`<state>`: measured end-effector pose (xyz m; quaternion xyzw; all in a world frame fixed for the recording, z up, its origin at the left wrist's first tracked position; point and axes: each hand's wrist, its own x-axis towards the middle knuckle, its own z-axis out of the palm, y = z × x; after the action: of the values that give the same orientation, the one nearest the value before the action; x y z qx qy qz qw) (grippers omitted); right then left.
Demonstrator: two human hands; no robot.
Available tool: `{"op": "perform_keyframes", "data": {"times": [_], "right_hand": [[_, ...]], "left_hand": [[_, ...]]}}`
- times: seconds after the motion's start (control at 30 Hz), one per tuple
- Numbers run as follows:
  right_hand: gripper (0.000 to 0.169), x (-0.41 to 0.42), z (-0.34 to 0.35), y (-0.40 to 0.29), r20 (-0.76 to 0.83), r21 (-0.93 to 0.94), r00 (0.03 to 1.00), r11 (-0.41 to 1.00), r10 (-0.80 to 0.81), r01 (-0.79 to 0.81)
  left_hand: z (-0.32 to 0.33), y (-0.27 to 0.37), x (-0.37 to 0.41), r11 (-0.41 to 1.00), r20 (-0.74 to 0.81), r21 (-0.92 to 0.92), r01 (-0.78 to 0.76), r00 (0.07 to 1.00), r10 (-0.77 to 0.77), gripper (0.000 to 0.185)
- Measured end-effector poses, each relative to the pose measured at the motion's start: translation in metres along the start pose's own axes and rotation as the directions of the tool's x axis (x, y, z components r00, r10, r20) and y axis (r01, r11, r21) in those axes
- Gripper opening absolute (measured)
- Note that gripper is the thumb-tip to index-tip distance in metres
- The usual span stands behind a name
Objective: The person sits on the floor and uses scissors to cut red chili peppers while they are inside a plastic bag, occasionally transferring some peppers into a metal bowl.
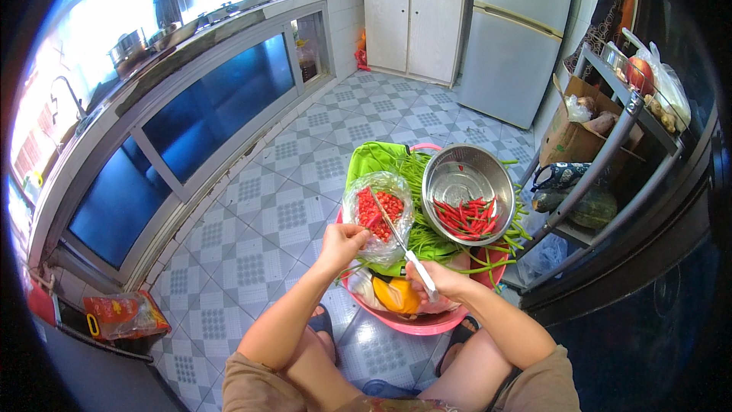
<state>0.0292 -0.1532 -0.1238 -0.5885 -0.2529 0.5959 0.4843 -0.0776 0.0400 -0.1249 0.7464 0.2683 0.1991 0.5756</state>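
My left hand (346, 245) pinches the stem end of a red chili pepper (374, 220) above a bowl lined with clear plastic (406, 234) that holds cut red chili pieces (390, 205). In my right hand (436, 281) are scissors (413, 257) with white handles, their blades reaching over the cut pieces beside the chili. To the right, a steel basin (430, 166) holds whole red chilies (466, 218). Long green beans (428, 243) lie under and around the basin, on a bright green bag (374, 154). All of this rests on a pink tub (420, 329) between my feet.
At the right is a metal rack (606, 137) with a cardboard box (557, 137), squashes (592, 210) and plastic bags. The counter (229, 26) with pots runs along the left. A refrigerator (506, 46) and white cabinet (412, 28) stand beyond. A red package (128, 315) lies at lower left.
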Motion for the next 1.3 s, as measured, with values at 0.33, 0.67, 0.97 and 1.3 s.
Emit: {"op": "perform_keyframes", "data": {"times": [0.33, 0.67, 0.97, 1.3], "right_hand": [[0.042, 0.003, -0.001, 0.001, 0.014, -0.042, 0.999, 0.998, -0.037, 0.037], [0.040, 0.004, -0.006, 0.006, 0.045, -0.070, 0.996, 0.994, -0.080, 0.083], [0.036, -0.003, -0.004, -0.004, -0.012, 0.015, 1.000, 1.000, 0.025, -0.025], [0.037, 0.003, -0.013, 0.001, 0.075, -0.107, 0.996, 0.993, -0.048, 0.056]], "left_hand": [[0.003, -0.002, 0.000, 0.997, -0.008, 0.068, -0.021, 1.000, 0.022, 0.016], [0.004, -0.003, 0.003, 0.994, -0.034, 0.098, -0.037, 0.999, 0.041, 0.015], [0.002, -0.003, 0.005, 0.987, -0.062, 0.159, -0.035, 0.997, 0.046, 0.017], [0.009, 0.003, 0.004, 0.970, -0.070, 0.219, -0.104, 0.990, 0.121, 0.018]]}}
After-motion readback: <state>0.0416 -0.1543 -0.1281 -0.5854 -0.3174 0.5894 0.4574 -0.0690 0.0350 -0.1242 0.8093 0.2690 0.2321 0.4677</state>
